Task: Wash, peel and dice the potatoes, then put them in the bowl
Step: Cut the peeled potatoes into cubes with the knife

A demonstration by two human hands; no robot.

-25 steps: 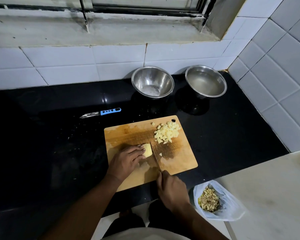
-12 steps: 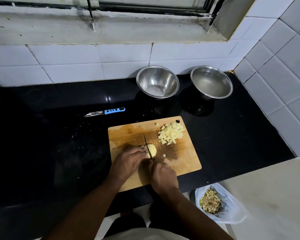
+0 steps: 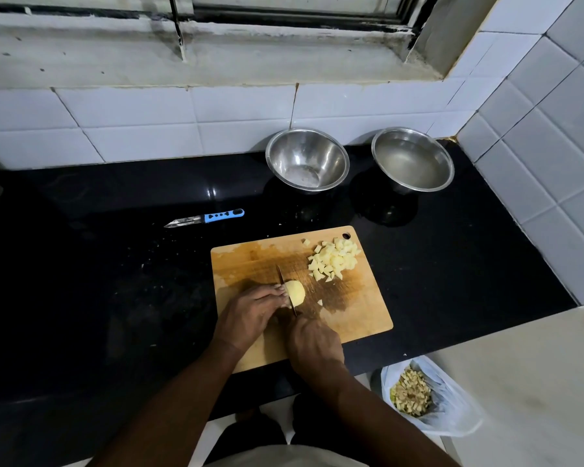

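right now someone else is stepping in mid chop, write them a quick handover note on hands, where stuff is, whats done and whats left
Left hand pins a peeled potato piece on the cutting board. Right hand grips the knife, blade down in that piece beside the left fingertips.
Diced potato pile sits at the board's far right corner. Two steel bowls by the wall: left bowl holds no potato, right bowl seems to hold water. Peeler lies on the counter. Peels are in the plastic bag.
Done: peeling, most dicing.
Left: finish this piece, move the dice into a bowl.
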